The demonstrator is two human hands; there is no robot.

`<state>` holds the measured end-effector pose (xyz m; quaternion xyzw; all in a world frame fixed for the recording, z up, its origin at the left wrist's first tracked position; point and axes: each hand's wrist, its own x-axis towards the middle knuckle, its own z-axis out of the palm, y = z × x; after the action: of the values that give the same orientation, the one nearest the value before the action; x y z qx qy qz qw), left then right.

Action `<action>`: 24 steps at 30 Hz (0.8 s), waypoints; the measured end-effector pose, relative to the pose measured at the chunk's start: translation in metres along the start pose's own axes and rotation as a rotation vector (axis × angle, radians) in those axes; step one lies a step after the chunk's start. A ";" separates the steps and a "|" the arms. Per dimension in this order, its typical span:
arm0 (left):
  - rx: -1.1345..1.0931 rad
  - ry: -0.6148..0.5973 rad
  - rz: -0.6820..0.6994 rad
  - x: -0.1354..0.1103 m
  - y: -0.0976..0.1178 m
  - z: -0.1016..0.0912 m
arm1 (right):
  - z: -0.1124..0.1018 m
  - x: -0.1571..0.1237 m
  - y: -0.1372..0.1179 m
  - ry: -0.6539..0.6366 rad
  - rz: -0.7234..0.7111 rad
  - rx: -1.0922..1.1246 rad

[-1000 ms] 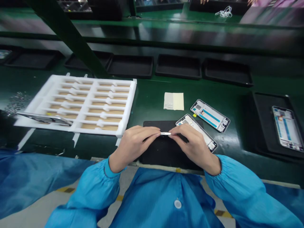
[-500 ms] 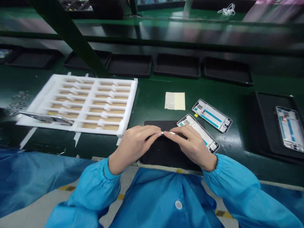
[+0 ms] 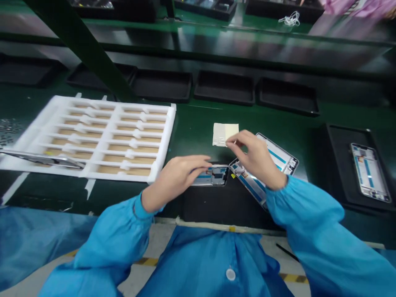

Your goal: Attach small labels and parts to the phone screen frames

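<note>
Head view of an assembly station. The green bench [image 3: 192, 123] spans the whole field. On its left part lies a white foam tray [image 3: 93, 138], divided into two columns of long slots. A silver frame [image 3: 43, 159] rests flat across the tray's near left edge. A row of shallow black trays [image 3: 224, 86] lines the far side of the bench. A larger black tray [image 3: 340, 165] at the right carries a single phone frame [image 3: 369, 171]. A black mat [image 3: 216, 204] lies at the near edge, directly before the person in blue sleeves.

The left hand [image 3: 179, 177] is at the mat's far edge. Its grip is closed on the held frame [image 3: 216, 175], a phone mid-frame with its inner side up; the fingers cover its left end and its right end projects free. Just right of it, a near loose frame [image 3: 247, 185] and a far loose frame [image 3: 284, 159] lie side by side at a slant, both partly hidden by the right hand [image 3: 256, 159].

The right hand is above them, with thumb and forefinger [image 3: 232, 142] pinched narrow at the near edge of the label sheet [image 3: 224, 132]. The sheet is a small pale card lying on the bench beyond the mat. Whether anything sits between the fingertips cannot be told
</note>
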<state>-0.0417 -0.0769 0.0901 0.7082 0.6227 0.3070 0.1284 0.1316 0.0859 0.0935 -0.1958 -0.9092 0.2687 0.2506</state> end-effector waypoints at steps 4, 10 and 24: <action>-0.232 -0.293 -0.139 0.043 -0.024 -0.001 | 0.027 0.045 0.039 -0.215 0.087 -0.142; -0.371 -0.459 -0.274 0.062 -0.042 0.010 | 0.050 0.049 0.050 -0.303 0.049 -0.169; -0.408 -0.478 -0.305 0.064 -0.040 0.011 | 0.056 0.040 0.054 -0.041 0.181 0.082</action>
<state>-0.0654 -0.0050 0.0765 0.6187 0.5995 0.2281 0.4537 0.0807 0.1260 0.0351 -0.2613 -0.8808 0.3313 0.2147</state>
